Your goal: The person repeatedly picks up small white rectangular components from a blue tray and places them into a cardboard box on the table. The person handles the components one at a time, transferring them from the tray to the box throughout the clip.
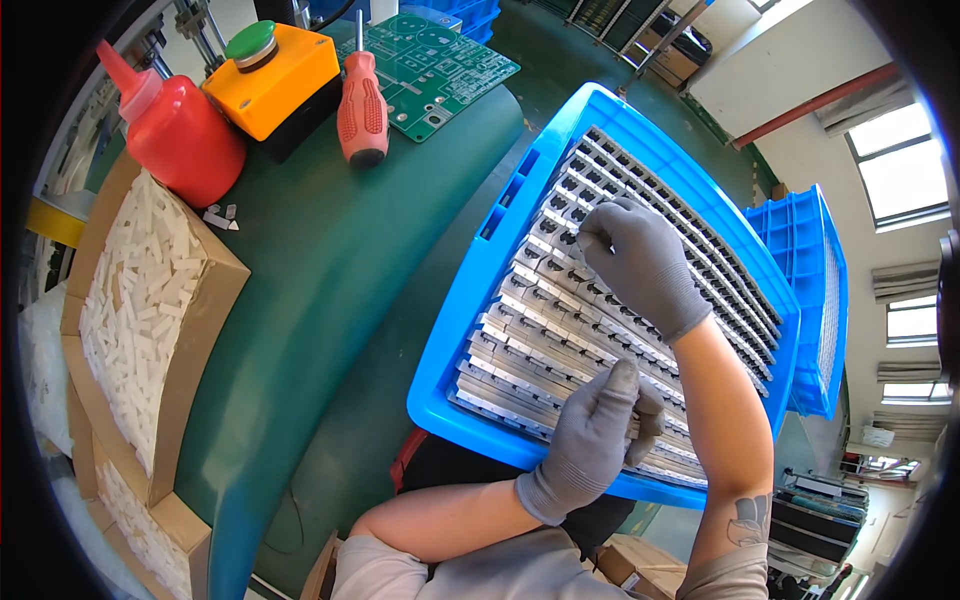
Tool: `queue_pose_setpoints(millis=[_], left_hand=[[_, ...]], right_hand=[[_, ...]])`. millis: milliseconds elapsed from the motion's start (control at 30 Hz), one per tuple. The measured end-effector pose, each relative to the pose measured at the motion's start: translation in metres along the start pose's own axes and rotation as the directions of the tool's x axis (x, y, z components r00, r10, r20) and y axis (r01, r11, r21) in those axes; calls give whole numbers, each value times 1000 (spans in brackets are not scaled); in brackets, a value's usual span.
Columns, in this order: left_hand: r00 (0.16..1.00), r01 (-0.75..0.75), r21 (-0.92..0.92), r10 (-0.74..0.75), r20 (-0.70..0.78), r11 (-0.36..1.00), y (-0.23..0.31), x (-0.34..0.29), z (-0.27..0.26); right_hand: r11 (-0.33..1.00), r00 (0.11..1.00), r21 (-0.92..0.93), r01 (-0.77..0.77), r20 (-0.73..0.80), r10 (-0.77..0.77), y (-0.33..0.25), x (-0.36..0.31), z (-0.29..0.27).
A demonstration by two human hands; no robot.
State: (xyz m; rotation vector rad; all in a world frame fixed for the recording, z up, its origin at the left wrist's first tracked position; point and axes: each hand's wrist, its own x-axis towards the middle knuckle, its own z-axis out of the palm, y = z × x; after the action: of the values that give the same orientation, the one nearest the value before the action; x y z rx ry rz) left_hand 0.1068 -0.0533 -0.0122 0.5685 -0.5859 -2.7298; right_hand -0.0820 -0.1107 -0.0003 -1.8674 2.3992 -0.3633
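Both hands wear grey gloves and are over a blue plastic crate [440,400]. The crate is filled with rows of small metal parts [520,350], pale strips with black pieces set along them. My right hand [640,262] is at the upper rows, its fingers closed in a pinch by the black pieces; what they hold, if anything, is hidden. Nearer to me, my left hand [595,435] hovers above the lower rows. Its fingers are curled toward the thumb, and a small pale bit seems to show between them, too small to name.
On the green table [330,270] at left are a cardboard box [215,290] of small white pieces, a red squeeze bottle [190,140], a yellow box with green button [275,85], a screwdriver [362,115] and a green circuit board [435,75]. Another blue crate [790,250] stands at right.
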Motion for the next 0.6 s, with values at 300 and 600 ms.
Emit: queue_pose_setpoints(millis=[300, 600], left_hand=[[999, -26, 22, 25, 32, 999, 1, 0, -1], [1000, -19, 22, 19, 16, 1000, 2, 0, 1]], right_hand=[[991, 997, -117, -64, 26, 68, -9, 1, -1], [998, 1000, -62, -16, -19, 15, -8, 0, -8]])
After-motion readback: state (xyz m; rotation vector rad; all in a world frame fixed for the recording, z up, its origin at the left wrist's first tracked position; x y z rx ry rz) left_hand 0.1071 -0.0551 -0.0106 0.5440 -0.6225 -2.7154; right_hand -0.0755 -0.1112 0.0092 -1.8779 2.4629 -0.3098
